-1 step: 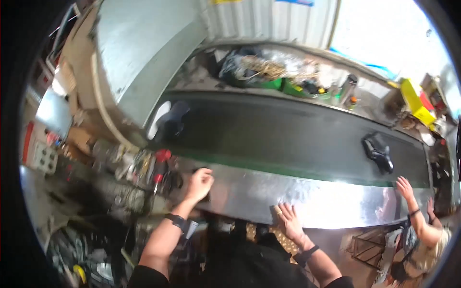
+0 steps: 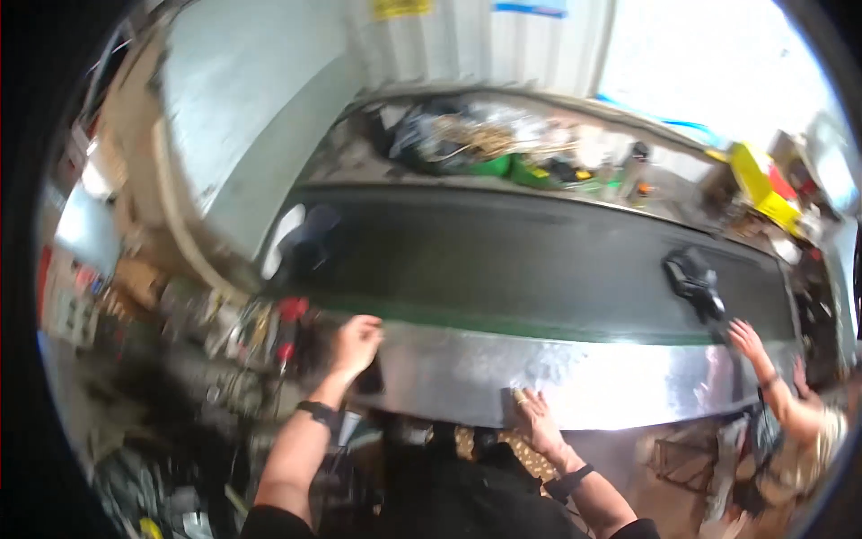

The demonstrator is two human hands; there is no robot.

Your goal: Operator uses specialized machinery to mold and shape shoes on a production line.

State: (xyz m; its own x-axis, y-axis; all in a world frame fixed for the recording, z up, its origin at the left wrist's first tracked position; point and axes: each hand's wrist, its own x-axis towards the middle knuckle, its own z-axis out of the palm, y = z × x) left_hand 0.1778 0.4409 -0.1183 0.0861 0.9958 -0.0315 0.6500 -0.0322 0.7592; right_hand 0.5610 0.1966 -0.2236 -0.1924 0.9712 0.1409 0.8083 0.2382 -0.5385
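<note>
Head view: left hand [image 2: 358, 343] curled, right hand [image 2: 538, 419] laid on a shiny metal ledge [image 2: 449, 370]

At far left, red-handled tools [image 2: 293, 310] lie in clutter below a pale panel [image 2: 260, 99]. Just right of them begins a dark conveyor belt [image 2: 503, 260], which runs across behind the ledge, with a green strip [image 2: 485, 322] along its near edge. On the belt's left end sit a white oblong item [image 2: 283, 239] and, beside it, a dark item [image 2: 316, 235]; both are blurred.

The left hand is at the ledge's left end, near the green strip. Its fingers are bent in toward the thumb — I cannot tell whether they pinch anything, or whether the hand touches the metal. Toward the middle, the right hand rests at the ledge's near edge, fingers extended and slightly spread, palm down. Each wrist wears a dark band.

Behind the belt, clear plastic bags and straw-coloured strands lie above green trays [image 2: 534, 171]. Farther right, a black jointed-looking object [image 2: 693, 277] lies on the belt, well apart from both hands. A co-worker's hand [image 2: 747, 341] reaches close to it — fingers straight — from the right. Beyond the belt there stands a yellow box [image 2: 759, 184].
</note>
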